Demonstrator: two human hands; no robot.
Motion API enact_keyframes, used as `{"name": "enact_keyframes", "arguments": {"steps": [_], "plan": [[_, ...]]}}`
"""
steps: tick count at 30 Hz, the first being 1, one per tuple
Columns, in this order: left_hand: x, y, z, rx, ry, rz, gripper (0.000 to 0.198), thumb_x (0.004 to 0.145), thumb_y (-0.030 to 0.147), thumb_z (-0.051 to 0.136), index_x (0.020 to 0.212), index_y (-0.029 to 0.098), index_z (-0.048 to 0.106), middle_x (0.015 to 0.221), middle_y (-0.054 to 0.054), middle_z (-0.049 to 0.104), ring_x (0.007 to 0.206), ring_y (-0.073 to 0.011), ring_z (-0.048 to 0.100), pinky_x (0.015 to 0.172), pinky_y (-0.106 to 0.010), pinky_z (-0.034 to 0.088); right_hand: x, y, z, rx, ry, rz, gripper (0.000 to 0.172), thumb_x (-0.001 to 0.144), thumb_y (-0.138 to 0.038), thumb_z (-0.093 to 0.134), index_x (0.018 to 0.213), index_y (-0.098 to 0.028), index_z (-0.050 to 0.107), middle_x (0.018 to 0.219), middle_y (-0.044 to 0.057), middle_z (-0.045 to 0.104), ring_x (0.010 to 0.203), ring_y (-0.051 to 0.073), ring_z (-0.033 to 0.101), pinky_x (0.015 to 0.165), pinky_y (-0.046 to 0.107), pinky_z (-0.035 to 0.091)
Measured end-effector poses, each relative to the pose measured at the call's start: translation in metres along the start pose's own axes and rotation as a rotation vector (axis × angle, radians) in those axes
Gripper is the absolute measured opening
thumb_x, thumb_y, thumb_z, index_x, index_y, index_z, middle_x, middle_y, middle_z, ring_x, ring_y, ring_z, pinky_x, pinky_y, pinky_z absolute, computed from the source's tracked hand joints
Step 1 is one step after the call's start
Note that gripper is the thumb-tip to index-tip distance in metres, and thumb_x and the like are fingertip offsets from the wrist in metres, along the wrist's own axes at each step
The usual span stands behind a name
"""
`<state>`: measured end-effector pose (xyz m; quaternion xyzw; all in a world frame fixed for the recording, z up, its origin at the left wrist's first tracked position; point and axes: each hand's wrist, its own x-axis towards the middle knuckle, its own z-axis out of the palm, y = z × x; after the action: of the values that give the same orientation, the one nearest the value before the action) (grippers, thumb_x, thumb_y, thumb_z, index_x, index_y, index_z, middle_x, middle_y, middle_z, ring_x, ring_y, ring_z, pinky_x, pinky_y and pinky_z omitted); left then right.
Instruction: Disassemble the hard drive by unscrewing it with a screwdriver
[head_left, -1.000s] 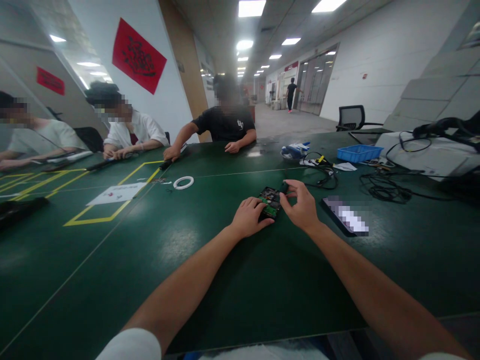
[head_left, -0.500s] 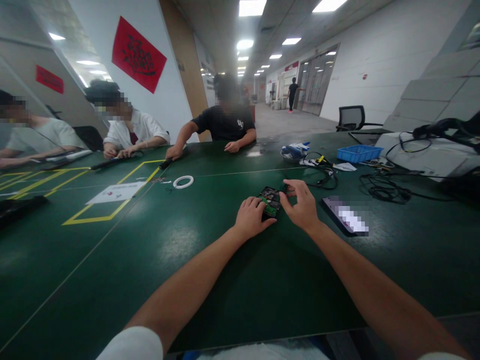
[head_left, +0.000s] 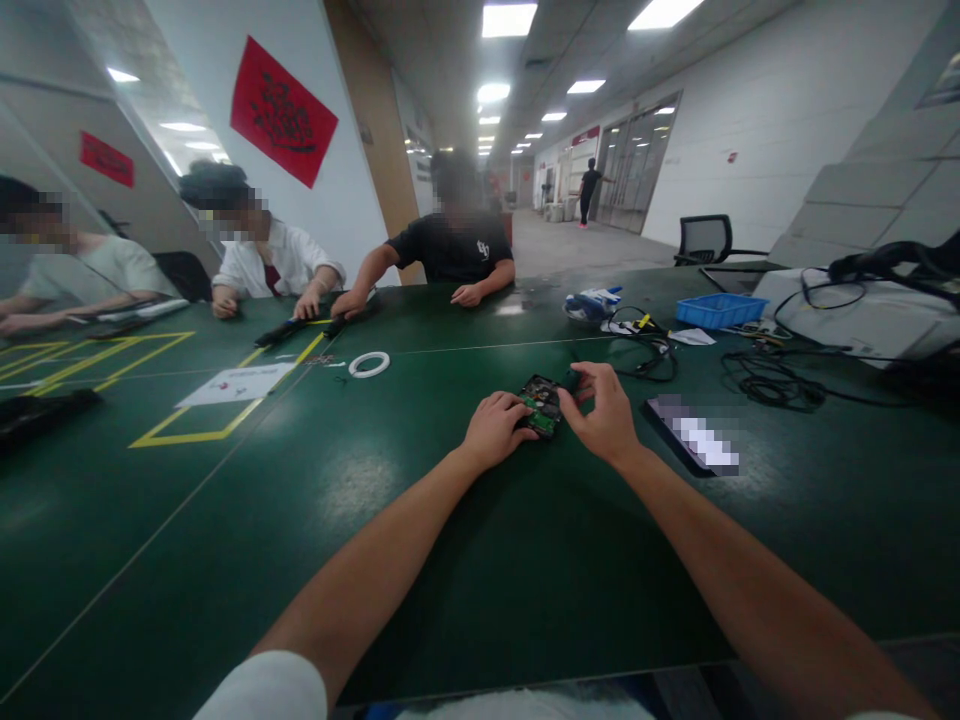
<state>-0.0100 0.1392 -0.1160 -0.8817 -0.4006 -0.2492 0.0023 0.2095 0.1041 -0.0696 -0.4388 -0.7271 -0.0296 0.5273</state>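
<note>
A small black device with a bare green circuit board (head_left: 539, 408), much like an opened hard drive, lies on the green table in front of me. Around its left edge my left hand (head_left: 496, 430) is closed, thumb at the near side and fingers on top. To the right, my right hand (head_left: 602, 412) has its thumb and fingers curled in a pinch around a small dark object (head_left: 573, 379), mostly covered by the fingers. What kind of object it is I cannot make out. Just right of that hand rests a phone (head_left: 686, 432) with a lit, blurred screen.
White ring (head_left: 369, 365), paper sheet (head_left: 234, 385) and yellow tape outlines lie left. Black cables (head_left: 649, 350), a blue tray (head_left: 720, 311) and a blue-white bundle (head_left: 591, 304) stand at the back right. Several people sit across the table; one's hand (head_left: 309, 303) touches a dark object.
My hands stay at the device, with only slight shifts. Across the table, the person in white has reached a hand forward with a dark long object, towards the taped area.
</note>
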Motion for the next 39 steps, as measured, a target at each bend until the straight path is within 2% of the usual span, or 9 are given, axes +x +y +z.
{"name": "enact_keyframes", "arguments": {"steps": [5,10,14,18,27,30,34,39], "plan": [[0.001,-0.001,0.004,-0.045,-0.004,-0.067,0.042,0.086,0.051,0.07,0.12,0.026,0.069,0.12,-0.009,0.062,0.12,-0.0303,0.051,0.102,-0.048,0.045,0.001,0.001,0.001,0.0,0.027,0.015,0.042,0.088,-0.039,0.067,0.124,-0.023,0.052,0.107,0.009,0.056,0.081,0.022,0.063,0.069,0.04,0.062],[0.001,-0.006,0.008,-0.087,0.042,-0.114,0.044,0.083,0.051,0.074,0.118,0.023,0.07,0.119,-0.009,0.062,0.117,-0.0302,0.053,0.101,-0.048,0.047,0.0,0.004,0.003,0.018,0.038,0.024,0.045,0.09,-0.039,0.065,0.129,-0.023,0.051,0.115,0.012,0.06,0.082,0.022,0.067,0.075,0.043,0.063],[-0.001,-0.012,0.009,-0.184,0.042,-0.121,0.039,0.087,0.045,0.072,0.12,0.024,0.069,0.122,-0.009,0.06,0.116,-0.0272,0.055,0.101,-0.045,0.049,-0.002,0.008,0.005,0.007,0.023,0.044,0.047,0.092,-0.036,0.061,0.135,-0.023,0.049,0.111,0.011,0.065,0.083,0.023,0.069,0.078,0.045,0.063],[-0.003,-0.016,0.01,-0.259,0.034,-0.126,0.036,0.089,0.039,0.071,0.122,0.026,0.069,0.126,-0.008,0.058,0.117,-0.0253,0.056,0.103,-0.044,0.048,-0.002,0.01,0.003,0.007,0.013,0.037,0.046,0.091,-0.04,0.063,0.133,-0.024,0.051,0.11,0.01,0.063,0.083,0.023,0.068,0.074,0.043,0.063],[-0.003,-0.017,0.013,-0.256,0.053,-0.135,0.037,0.088,0.038,0.072,0.122,0.026,0.069,0.127,-0.008,0.058,0.118,-0.0256,0.056,0.105,-0.046,0.048,-0.003,0.007,0.006,0.05,0.054,0.054,0.044,0.09,-0.037,0.065,0.129,-0.022,0.05,0.116,0.013,0.063,0.09,0.024,0.07,0.077,0.043,0.063],[-0.003,-0.016,0.012,-0.262,0.056,-0.133,0.036,0.088,0.038,0.072,0.122,0.025,0.069,0.127,-0.008,0.058,0.118,-0.0258,0.056,0.105,-0.046,0.048,-0.003,0.008,0.007,0.059,0.06,0.068,0.045,0.088,-0.039,0.068,0.126,-0.022,0.05,0.114,0.011,0.065,0.086,0.023,0.07,0.078,0.044,0.062],[-0.004,-0.015,0.01,-0.268,0.052,-0.124,0.037,0.088,0.038,0.072,0.122,0.025,0.068,0.127,-0.008,0.058,0.119,-0.026,0.056,0.105,-0.046,0.048,-0.001,0.007,0.004,0.0,0.064,0.001,0.039,0.089,-0.039,0.067,0.123,-0.024,0.054,0.11,0.01,0.064,0.085,0.024,0.069,0.077,0.044,0.062],[-0.004,-0.016,0.011,-0.264,0.056,-0.13,0.037,0.088,0.038,0.072,0.123,0.026,0.068,0.128,-0.008,0.057,0.119,-0.0257,0.056,0.106,-0.045,0.048,0.001,0.004,0.0,-0.014,0.042,-0.06,0.036,0.094,-0.033,0.059,0.129,-0.025,0.055,0.111,0.011,0.062,0.095,0.026,0.067,0.083,0.047,0.062]]}}
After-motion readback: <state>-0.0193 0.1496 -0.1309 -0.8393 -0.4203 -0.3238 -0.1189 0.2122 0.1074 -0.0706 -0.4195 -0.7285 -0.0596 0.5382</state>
